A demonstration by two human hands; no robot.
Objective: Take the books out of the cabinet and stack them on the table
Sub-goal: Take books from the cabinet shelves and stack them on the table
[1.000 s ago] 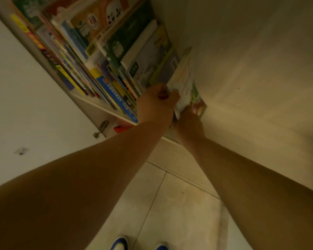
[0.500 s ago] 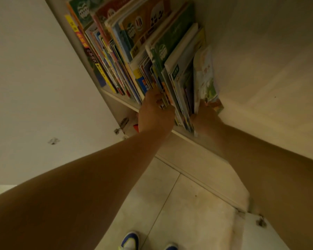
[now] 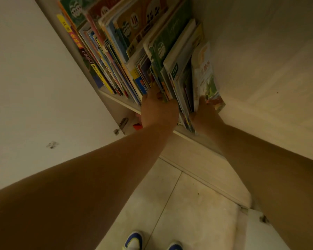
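- The books [image 3: 170, 60] stand packed upright on the cabinet shelf [image 3: 119, 101].
- The left hand [image 3: 158, 112] grips their left side, fingers curled between spines.
- The right hand [image 3: 205, 114] clasps the right-end books; its fingers are hidden behind them.

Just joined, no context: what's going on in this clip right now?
A person is reaching both arms into an open cabinet packed with upright books. The left hand is pushed into the row near its right end, and the right hand grips the outermost thin picture book by the cabinet wall. The bunch between the hands juts past the shelf edge, but nothing is out yet. No table is in view.
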